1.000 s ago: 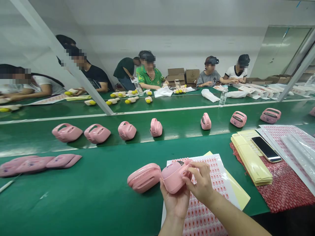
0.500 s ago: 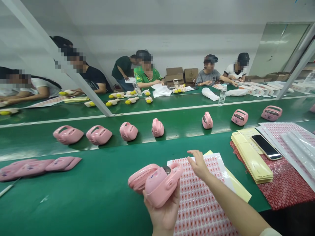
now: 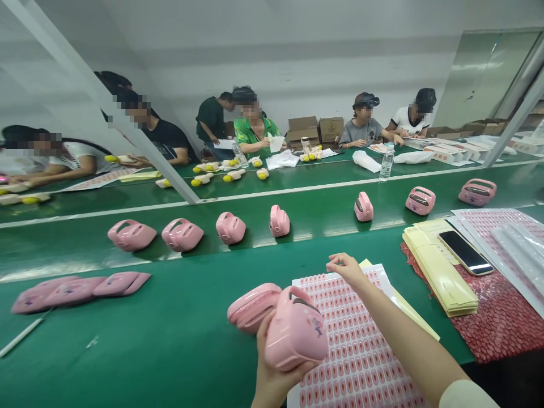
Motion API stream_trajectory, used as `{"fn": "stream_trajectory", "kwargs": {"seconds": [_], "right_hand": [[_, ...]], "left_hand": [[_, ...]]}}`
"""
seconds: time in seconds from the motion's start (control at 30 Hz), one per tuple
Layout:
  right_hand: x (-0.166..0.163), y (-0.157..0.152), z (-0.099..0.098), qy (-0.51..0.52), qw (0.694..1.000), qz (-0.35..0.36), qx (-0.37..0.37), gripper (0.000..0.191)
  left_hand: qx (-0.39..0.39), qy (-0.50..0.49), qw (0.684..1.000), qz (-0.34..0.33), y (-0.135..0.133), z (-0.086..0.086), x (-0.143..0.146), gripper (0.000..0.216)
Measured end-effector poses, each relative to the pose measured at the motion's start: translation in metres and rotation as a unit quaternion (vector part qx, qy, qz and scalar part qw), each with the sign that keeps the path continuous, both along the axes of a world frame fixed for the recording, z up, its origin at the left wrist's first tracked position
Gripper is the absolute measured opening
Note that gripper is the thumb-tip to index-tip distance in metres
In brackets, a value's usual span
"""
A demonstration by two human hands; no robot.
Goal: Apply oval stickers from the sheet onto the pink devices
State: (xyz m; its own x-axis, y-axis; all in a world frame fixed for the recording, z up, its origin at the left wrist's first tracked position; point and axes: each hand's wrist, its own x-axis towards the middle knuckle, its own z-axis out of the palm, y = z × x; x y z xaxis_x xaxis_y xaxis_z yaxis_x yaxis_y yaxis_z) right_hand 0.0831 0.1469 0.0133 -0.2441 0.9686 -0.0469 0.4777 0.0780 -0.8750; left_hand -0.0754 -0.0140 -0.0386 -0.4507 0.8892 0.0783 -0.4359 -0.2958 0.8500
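Note:
My left hand point(image 3: 276, 368) is wrapped round a pink handled device point(image 3: 297, 334), like a small portable speaker, with a printed figure on its face and a dark window under the handle. Behind it, another pink device point(image 3: 249, 309) sits on the green bench. My right hand point(image 3: 346, 267) hovers over the top of a sticker sheet point(image 3: 340, 340) printed with rows of small pink ovals with red centres. Its thumb and fingers are drawn together at the tips. Anything between them is too small to make out.
A line of pink devices point(image 3: 230, 228) stands along the belt. Pink printed panels point(image 3: 80, 289) and a white pen-like tool point(image 3: 21, 337) lie at left. On the right are yellow paper strips point(image 3: 440, 272), a phone point(image 3: 465, 253) and red bubble wrap point(image 3: 501, 326). Co-workers sit opposite.
The pink device in my left hand has turned, its printed face now toward the right. My right hand's fingers have drawn closer together. The view has shifted slightly, and a co-worker in green has raised white paper.

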Motion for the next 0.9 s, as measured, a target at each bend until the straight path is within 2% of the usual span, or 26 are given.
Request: {"fn": "stream_trajectory", "kwargs": {"seconds": [0.07,0.13,0.2,0.37,0.47,0.53,0.63,0.7,0.77,0.9], "right_hand": [[0.004,-0.021,0.019,0.07,0.996,0.055,-0.009,0.015],[0.007,-0.044,0.036,0.155,0.98,0.123,-0.016,0.012],[0.008,-0.063,0.047,0.189,0.97,0.155,-0.009,0.012],[0.014,-0.076,0.052,0.138,0.977,0.158,0.031,0.013],[0.019,-0.075,0.05,0.124,0.978,0.161,0.052,0.011],[0.021,-0.076,0.049,0.122,0.976,0.165,0.069,0.011],[0.021,-0.08,0.047,0.124,0.972,0.165,0.111,0.011],[0.02,-0.082,0.045,0.128,0.969,0.156,0.145,0.01],[0.021,-0.083,0.042,0.126,0.964,0.15,0.18,0.008],[0.026,-0.084,0.039,0.105,0.943,0.165,0.271,0.005]], "left_hand": [[0.025,0.099,0.995,-0.01,0.006,0.001,0.005,0.09],[0.058,0.177,0.98,-0.066,0.012,0.001,0.006,0.083],[0.068,0.211,0.969,-0.107,0.017,0.0,0.005,0.078],[0.008,0.168,0.978,-0.125,0.022,0.001,0.004,0.069],[0.028,0.211,0.968,-0.133,0.021,0.006,0.006,0.067],[0.07,0.295,0.945,-0.124,0.021,0.012,0.008,0.071],[0.144,0.463,0.867,-0.112,0.02,0.022,0.01,0.083],[0.171,0.528,0.825,-0.105,0.021,0.026,0.011,0.086],[0.179,0.551,0.809,-0.104,0.022,0.028,0.011,0.085],[0.18,0.565,0.798,-0.108,0.022,0.027,0.01,0.082]]}}
